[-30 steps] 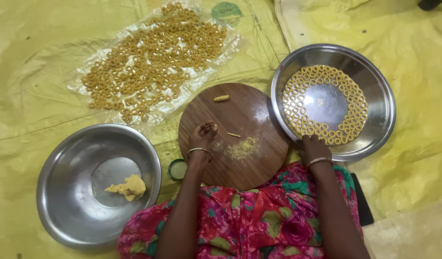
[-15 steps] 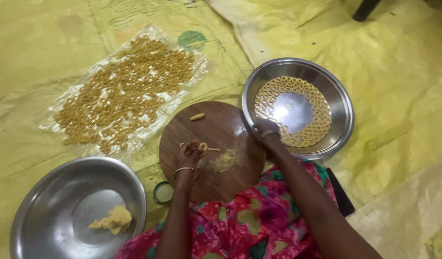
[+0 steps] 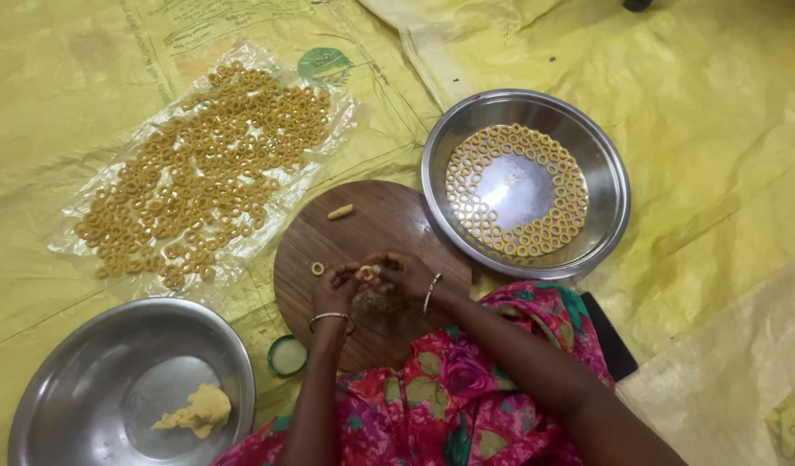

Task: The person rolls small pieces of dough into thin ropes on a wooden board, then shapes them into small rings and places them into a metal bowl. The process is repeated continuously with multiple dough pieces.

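Both hands meet over the near half of the round wooden board (image 3: 376,233). Left hand (image 3: 333,289) and right hand (image 3: 402,274) pinch one small dough ring (image 3: 364,273) between their fingertips. A finished ring (image 3: 317,268) lies just left of them, a short dough roll (image 3: 340,211) farther up-board, lying slantwise. Ring-lined steel plate (image 3: 609,185) is beyond the board's right edge, nearer the right hand.

A clear plastic sheet (image 3: 87,173) strewn with dough rings lies at ten o'clock on the yellow floor covering (image 3: 717,173), a steel bowl (image 3: 61,388) holding a dough lump (image 3: 195,410) at seven, a small green lid (image 3: 288,355) just beside it.
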